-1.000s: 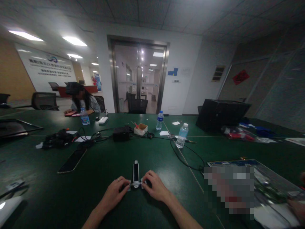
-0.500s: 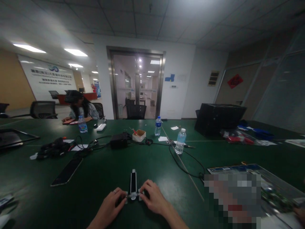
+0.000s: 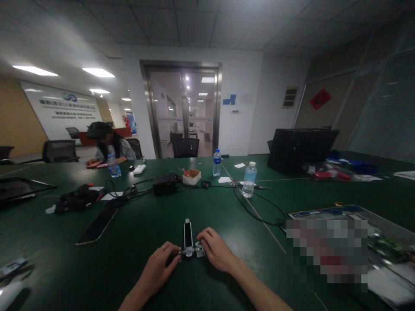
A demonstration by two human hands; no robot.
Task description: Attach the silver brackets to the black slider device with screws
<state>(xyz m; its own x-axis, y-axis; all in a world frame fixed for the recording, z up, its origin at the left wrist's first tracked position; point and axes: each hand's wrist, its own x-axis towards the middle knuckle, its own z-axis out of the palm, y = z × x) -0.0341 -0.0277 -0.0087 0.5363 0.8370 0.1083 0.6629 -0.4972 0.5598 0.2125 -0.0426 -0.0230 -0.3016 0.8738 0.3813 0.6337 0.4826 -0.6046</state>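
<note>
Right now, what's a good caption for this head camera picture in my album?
Left hand and right hand at a gadget on the green table, bottles farther back.

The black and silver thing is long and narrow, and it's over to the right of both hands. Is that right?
Not quite: the black and silver thing is long and narrow, but the head view shows it between the left hand and the right hand.

Forearms [image 3: 251, 278] converge, left fingers [image 3: 171, 249] and right fingers [image 3: 208, 236] curled toward each other.
</note>
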